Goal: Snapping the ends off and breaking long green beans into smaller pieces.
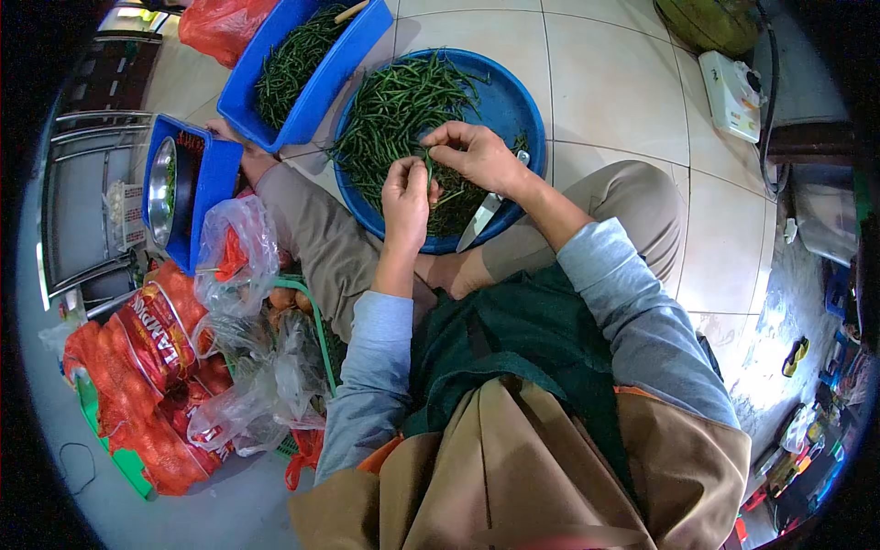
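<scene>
A round blue plastic basin (512, 89) sits on the floor before me. Long thin green pods, apparently green chillies (392, 103), are heaped over its far left side. Between my hands, above the basin, is a single green chilli (430, 167). My left hand (405, 203) pinches its lower part, and my right hand (474, 157) has thumb and forefinger closed at its upper end. Beneath them lie thin stalks and trimmings (450, 213). A kitchen knife (481, 220) leans on the basin's near right rim, partly hidden by my right forearm.
Far left stands a blue crate (309, 103) holding more green pods. Closer in is a smaller blue bin (206, 206) with a steel bowl (163, 189). Red mesh sacks (130, 385) and plastic bags (237, 254) crowd my left. A white appliance (729, 96) stands far right.
</scene>
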`<state>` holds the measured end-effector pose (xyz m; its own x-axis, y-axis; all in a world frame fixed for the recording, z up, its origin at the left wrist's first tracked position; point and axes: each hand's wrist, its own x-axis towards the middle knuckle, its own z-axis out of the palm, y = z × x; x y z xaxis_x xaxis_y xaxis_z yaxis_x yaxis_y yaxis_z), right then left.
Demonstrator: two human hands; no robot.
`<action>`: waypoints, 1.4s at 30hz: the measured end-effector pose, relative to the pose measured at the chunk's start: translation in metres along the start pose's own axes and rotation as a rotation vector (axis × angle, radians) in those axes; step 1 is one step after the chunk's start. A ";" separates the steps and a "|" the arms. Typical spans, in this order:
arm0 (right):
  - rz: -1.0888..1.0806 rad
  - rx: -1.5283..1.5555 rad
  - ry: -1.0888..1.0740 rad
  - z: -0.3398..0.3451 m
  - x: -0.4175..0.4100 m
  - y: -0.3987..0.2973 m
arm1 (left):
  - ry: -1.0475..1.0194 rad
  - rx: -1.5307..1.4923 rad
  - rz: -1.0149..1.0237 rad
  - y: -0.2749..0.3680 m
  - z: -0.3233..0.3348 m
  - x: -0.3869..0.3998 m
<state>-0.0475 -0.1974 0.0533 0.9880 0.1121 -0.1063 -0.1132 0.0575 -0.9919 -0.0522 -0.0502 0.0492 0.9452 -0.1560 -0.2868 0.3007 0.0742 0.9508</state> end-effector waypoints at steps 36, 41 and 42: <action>0.308 0.769 0.049 -0.003 0.002 0.005 | -0.108 0.124 0.085 0.005 -0.015 0.007; 0.241 0.695 -0.023 -0.021 0.008 0.005 | -0.062 0.039 0.091 0.001 -0.027 0.009; 0.191 0.405 0.071 -0.023 0.010 0.006 | -0.029 0.084 0.112 0.002 -0.030 0.011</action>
<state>-0.0364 -0.2184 0.0443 0.9485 0.0909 -0.3035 -0.3125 0.4273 -0.8484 -0.0376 -0.0226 0.0447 0.9677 -0.1802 -0.1761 0.1810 0.0105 0.9834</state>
